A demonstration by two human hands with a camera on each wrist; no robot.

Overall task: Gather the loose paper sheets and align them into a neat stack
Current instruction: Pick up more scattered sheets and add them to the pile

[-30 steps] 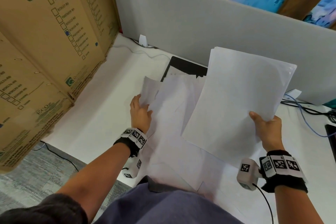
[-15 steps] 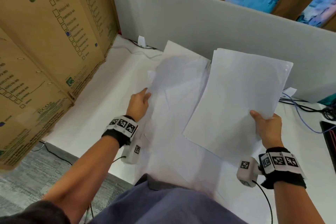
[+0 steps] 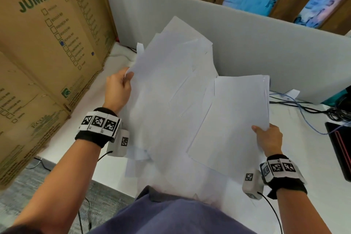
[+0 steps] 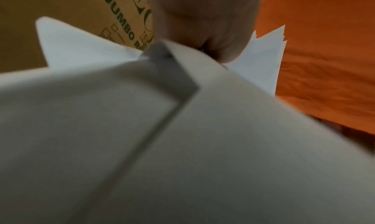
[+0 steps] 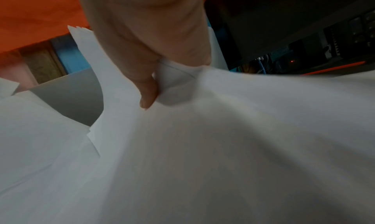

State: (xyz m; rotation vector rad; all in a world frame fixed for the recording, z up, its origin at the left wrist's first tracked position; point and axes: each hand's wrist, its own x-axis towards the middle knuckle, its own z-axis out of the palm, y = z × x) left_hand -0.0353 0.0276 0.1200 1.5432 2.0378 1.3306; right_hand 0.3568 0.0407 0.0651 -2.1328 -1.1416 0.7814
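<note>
My left hand [image 3: 121, 86] pinches the left edge of a loose, fanned bundle of white sheets [image 3: 171, 85], lifted and tilted above the desk. In the left wrist view the same hand [image 4: 205, 35] holds that bundle [image 4: 182, 147] close to the lens. My right hand [image 3: 266, 137] grips the lower right corner of a tidier stack of sheets [image 3: 233, 119], held up and overlapping the loose bundle's right side. The right wrist view shows the thumb [image 5: 149, 89] pressed on the stack [image 5: 223, 147]. More sheets [image 3: 136, 159] lie on the desk beneath, partly hidden.
Large cardboard boxes [image 3: 47, 53] stand along the left. A grey partition [image 3: 266, 43] closes the back of the white desk [image 3: 313, 148]. Cables [image 3: 319, 112] and a dark device [image 3: 340, 148] lie at the right edge.
My left hand has lifted the loose sheets off the desk and raised them towards the stack. The right hand's stack has dropped a little lower.
</note>
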